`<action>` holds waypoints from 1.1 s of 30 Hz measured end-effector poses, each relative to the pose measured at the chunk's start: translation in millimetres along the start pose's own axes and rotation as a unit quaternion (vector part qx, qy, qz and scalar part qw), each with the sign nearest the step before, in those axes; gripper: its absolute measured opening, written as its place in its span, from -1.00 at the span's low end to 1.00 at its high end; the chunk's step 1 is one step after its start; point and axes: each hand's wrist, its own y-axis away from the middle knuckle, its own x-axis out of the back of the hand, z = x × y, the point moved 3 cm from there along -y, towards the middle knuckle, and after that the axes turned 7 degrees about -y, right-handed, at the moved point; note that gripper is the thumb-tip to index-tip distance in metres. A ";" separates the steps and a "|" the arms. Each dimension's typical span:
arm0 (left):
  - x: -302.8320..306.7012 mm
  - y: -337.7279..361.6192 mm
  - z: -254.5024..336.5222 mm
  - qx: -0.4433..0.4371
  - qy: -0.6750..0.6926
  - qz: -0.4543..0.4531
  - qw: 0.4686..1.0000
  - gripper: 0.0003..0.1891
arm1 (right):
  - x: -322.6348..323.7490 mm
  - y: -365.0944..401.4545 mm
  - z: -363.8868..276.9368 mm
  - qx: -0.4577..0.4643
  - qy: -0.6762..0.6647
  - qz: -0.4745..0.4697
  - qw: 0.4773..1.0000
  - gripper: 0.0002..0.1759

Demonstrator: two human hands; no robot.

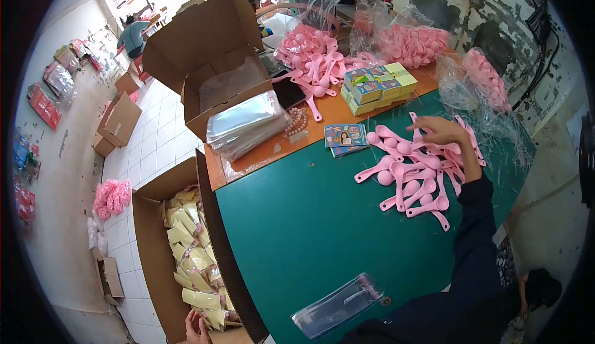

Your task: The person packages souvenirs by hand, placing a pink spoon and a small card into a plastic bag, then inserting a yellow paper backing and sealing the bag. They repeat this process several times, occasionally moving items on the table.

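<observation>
My right hand (441,131) is over the far side of a pile of pink measuring spoons (401,180), its fingers apart and bent down towards them. Round scoop ends and long handles overlap on the green mat. At the lower left, my left hand (197,330) is at the near end of a deep cardboard box (149,238), fingers loosely apart and nothing visible in them. Beside it lie filled clear packets (199,258) with pale yellow cards. Left of the spoons sits a small stack of blue printed cards (345,137). Clear plastic sleeves (338,305) lie near my body.
An open carton (211,90) stands at the back left, with a stack of clear bags (248,124) against it. Yellow-edged card bundles (378,88), a phone (290,91) and bagged pink spoons (412,44) line the orange tabletop. Another person (132,36) sits far back.
</observation>
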 end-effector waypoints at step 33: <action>12.0 29.9 -34.0 0.024 0.165 0.060 0.984 -0.58 | 103.2 130.0 -53.5 0.041 -0.248 0.098 0.963 -0.77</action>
